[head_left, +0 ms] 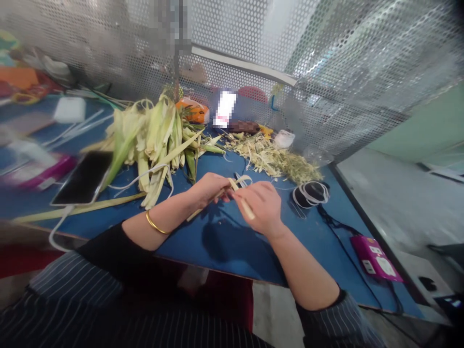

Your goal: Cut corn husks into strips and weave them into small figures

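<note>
Two hands work over the blue table (315, 232) in the head view, with a pale strip (248, 210) held in the air between them. The left hand (212, 187) has its grip pinched on the strip, its fingers partly hidden; the right hand (263, 205) grasps it too, one length lying along that hand. A narrow grey thing (240, 180) shows just behind the fingers, too covered to name.

Husks (163, 130) lie heaped beyond the left arm, shreds (270, 157) spread farther back, and a coil (312, 194) sits near the right hand.

The strip looks thin, so an uneven pull could split it lengthwise, and a loosened pinch could let it slip. The left sleeve (119, 246) is near the cable (59, 224) of the phone (84, 179); a backward elbow could snag it and drag the phone off.
</note>
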The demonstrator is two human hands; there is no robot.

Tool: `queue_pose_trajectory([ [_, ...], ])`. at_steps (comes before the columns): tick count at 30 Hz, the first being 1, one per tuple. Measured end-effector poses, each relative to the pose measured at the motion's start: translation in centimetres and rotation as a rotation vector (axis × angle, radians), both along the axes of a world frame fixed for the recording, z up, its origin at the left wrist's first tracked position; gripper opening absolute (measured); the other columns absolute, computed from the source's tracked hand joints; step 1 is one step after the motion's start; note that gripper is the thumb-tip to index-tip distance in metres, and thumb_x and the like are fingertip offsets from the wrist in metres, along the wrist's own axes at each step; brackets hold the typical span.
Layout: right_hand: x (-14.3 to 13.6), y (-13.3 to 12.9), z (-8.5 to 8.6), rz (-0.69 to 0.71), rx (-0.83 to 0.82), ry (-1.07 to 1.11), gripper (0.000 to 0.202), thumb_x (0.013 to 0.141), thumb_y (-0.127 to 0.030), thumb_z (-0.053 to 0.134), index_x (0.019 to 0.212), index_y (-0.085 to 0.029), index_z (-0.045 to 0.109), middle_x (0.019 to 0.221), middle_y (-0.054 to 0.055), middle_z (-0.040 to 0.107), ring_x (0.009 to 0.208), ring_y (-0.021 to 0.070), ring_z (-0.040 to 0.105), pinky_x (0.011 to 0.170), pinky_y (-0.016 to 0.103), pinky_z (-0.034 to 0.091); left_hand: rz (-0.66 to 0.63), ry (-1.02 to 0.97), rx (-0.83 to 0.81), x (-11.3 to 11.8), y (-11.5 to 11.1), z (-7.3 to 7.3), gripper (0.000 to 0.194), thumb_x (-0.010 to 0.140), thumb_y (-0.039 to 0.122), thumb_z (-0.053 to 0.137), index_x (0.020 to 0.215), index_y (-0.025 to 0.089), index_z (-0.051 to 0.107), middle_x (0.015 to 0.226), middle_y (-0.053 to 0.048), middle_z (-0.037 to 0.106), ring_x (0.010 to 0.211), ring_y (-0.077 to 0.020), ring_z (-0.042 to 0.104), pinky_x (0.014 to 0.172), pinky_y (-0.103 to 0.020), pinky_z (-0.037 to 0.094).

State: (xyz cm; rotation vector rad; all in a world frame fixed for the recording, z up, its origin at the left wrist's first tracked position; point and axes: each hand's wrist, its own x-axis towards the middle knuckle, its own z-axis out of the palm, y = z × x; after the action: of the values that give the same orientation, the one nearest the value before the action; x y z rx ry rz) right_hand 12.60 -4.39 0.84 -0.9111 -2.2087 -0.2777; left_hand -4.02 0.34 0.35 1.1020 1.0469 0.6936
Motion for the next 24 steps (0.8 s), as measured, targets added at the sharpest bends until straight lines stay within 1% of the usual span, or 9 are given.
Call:
queue_pose_trajectory([
  [2, -0.2, 0.0, -0.1, 0.029, 0.135, -0.249, 0.012, 0.088, -0.015, 0.053, 0.085, -0.019, 0.064, 0.073, 0.003, 0.065, 0.069, 0.0146, 0.053, 0.074, 0.032, 0.037, 0.077, -0.155, -0.118, -0.3, 0.5, 0.0, 0.022, 0.082, 0.03, 0.059, 0.074, 0.013, 0.071, 0.067, -0.005, 0.069, 0.05, -0.0083, 0.058, 0.033, -0.015, 0.022],
  [4, -0.5, 0.2, -0.2, 0.017, 0.174, -0.407, 0.017, 0.09, -0.013, 0.049, 0.082, -0.018, 0.063, 0.07, 0.002, 0.062, 0.067, 0.0145, 0.05, 0.072, 0.033, 0.035, 0.117, -0.285, -0.198, -0.5, 0.9, -0.1, 0.025, 0.086, 0.032, 0.057, 0.079, 0.013, 0.071, 0.074, -0.006, 0.071, 0.058, -0.0086, 0.063, 0.033, -0.014, 0.022],
  [9, -0.8, 1.0, -0.7, 0.031, 0.069, -0.548, 0.024, 0.093, -0.013, 0.04, 0.092, -0.016, 0.064, 0.076, 0.005, 0.062, 0.073, 0.0169, 0.051, 0.079, 0.035, 0.036, 0.17, -0.452, -0.279, -0.8, 1.1, 0.1, 0.026, 0.091, 0.03, 0.053, 0.083, 0.012, 0.07, 0.076, -0.006, 0.07, 0.062, -0.0085, 0.064, 0.047, -0.014, 0.044],
  [12, -0.7, 0.8, -0.9, 0.079, 0.025, -0.507, 0.024, 0.092, -0.014, 0.041, 0.099, -0.014, 0.064, 0.069, 0.004, 0.061, 0.068, 0.0166, 0.051, 0.08, 0.036, 0.039, 0.197, -0.464, -0.266, -0.8, 1.0, 0.2, 0.029, 0.093, 0.03, 0.051, 0.082, 0.011, 0.07, 0.076, -0.008, 0.07, 0.062, -0.0101, 0.065, 0.058, -0.019, 0.052],
  [14, -0.9, 0.5, -1.0, 0.071, 0.057, -0.438, 0.024, 0.092, -0.016, 0.044, 0.105, -0.015, 0.064, 0.074, 0.004, 0.064, 0.071, 0.0163, 0.054, 0.081, 0.036, 0.04, 0.203, -0.464, -0.252, -0.5, 0.9, 0.1, 0.029, 0.092, 0.03, 0.051, 0.082, 0.009, 0.069, 0.076, -0.009, 0.07, 0.064, -0.0122, 0.066, 0.061, -0.022, 0.054],
  [17, -1.4, 0.3, -1.3, 0.043, 0.107, -0.433, 0.028, 0.092, -0.014, 0.047, 0.113, -0.021, 0.063, 0.095, 0.007, 0.068, 0.089, 0.0187, 0.058, 0.091, 0.037, 0.04, 0.193, -0.46, -0.242, 0.2, 0.4, -0.4, 0.025, 0.089, 0.03, 0.057, 0.081, 0.009, 0.069, 0.076, -0.01, 0.07, 0.063, -0.013, 0.066, 0.06, -0.023, 0.053],
  [20, -1.7, 0.4, -1.6, 0.08, 0.105, -0.465, 0.025, 0.091, -0.012, 0.048, 0.106, -0.022, 0.065, 0.095, 0.006, 0.067, 0.093, 0.019, 0.058, 0.098, 0.038, 0.038, 0.167, -0.468, -0.213, 0.7, 0.1, -0.8, 0.021, 0.086, 0.027, 0.06, 0.081, 0.01, 0.07, 0.074, -0.009, 0.07, 0.061, -0.0114, 0.064, 0.056, -0.02, 0.049],
  [22, -1.6, 0.5, -1.8, 0.089, 0.079, -0.338, 0.021, 0.09, -0.013, 0.05, 0.098, -0.023, 0.066, 0.093, 0.005, 0.068, 0.092, 0.018, 0.059, 0.096, 0.037, 0.04, 0.153, -0.459, -0.184, 0.8, -0.1, -0.9, 0.02, 0.085, 0.026, 0.06, 0.08, 0.01, 0.07, 0.072, -0.008, 0.069, 0.062, -0.0102, 0.063, 0.057, -0.019, 0.048],
  [24, -1.3, 0.6, -1.8, 0.044, 0.004, -0.05, 0.014, 0.089, -0.016, 0.053, 0.092, -0.023, 0.065, 0.093, 0.005, 0.068, 0.093, 0.0179, 0.06, 0.092, 0.037, 0.043, 0.133, -0.435, -0.147, 0.6, -0.2, -0.8, 0.023, 0.086, 0.028, 0.059, 0.08, 0.01, 0.071, 0.072, -0.007, 0.069, 0.061, -0.0093, 0.063, 0.058, -0.018, 0.049],
])
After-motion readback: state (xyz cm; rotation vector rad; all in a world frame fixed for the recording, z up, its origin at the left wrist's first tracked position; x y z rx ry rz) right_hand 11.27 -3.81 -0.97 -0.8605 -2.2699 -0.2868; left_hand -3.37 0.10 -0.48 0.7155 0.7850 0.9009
